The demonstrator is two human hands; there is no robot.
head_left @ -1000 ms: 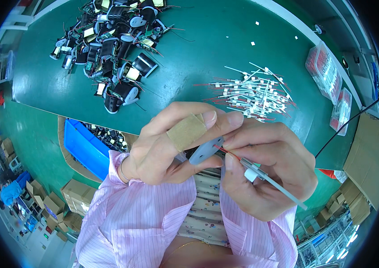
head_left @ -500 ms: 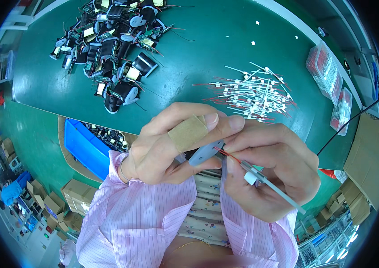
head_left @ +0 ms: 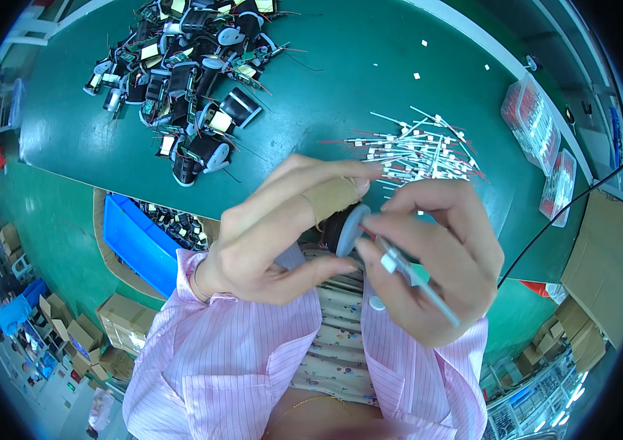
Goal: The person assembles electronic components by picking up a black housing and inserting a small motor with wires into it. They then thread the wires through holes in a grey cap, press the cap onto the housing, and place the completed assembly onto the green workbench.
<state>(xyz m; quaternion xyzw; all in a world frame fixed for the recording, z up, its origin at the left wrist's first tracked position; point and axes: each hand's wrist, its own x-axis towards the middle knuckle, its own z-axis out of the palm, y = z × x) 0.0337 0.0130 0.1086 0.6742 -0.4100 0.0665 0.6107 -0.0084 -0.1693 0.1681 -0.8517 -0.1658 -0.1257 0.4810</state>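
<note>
Looking light and stiff, the black part (head_left: 333,229), probably best held behind its grey cap (head_left: 355,229), sits between left fingers (head_left: 319,273) half-closed around it and right fingers (head_left: 413,231) pinched on delicate-looking red wire (head_left: 368,233).

Electronics assembly wkshp: green desk (head_left: 326,81) w/ heaped wired PCB units (head_left: 181,79) nr far edge, clear plastic boxes (head_left: 533,121) nr right edge, cartons (head_left: 128,317) on flr (head_left: 58,235).

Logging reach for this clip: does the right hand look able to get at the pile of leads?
Probably yes: the pile of leads lies just beyond the right hand, with nothing visible between, though that hand holds a lead.
</note>
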